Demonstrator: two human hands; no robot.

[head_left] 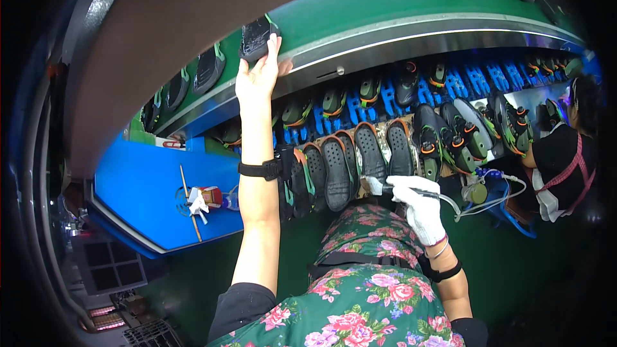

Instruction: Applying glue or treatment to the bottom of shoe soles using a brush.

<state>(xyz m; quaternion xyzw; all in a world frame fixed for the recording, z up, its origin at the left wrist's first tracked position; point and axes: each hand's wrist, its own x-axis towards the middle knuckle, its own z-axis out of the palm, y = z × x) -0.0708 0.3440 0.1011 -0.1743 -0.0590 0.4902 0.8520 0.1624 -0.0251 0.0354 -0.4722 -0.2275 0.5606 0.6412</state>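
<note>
My left hand [258, 76] is bare and stretches up to the green conveyor belt [360, 9]. Its fingers grip the near end of a black shoe sole [256, 37], whose inner face looks wet and shiny. My right hand [416, 204], in a white knit glove, is closed around a brush [374, 185] with a pale tip; a thin hose [472, 211] runs off behind it. Just beyond the brush tip lie black soles with rows of round holes, among them one sole [369, 151] nearest the brush and another [337, 170] to its left.
More soles [210, 67] rest on the belt at left. Blue racks [389, 99] carry several shoe uppers below the belt's metal edge [340, 71]. A blue table [138, 186] holds a stick and small containers. At right, a person [572, 154] works beside shoes and a jar [475, 191].
</note>
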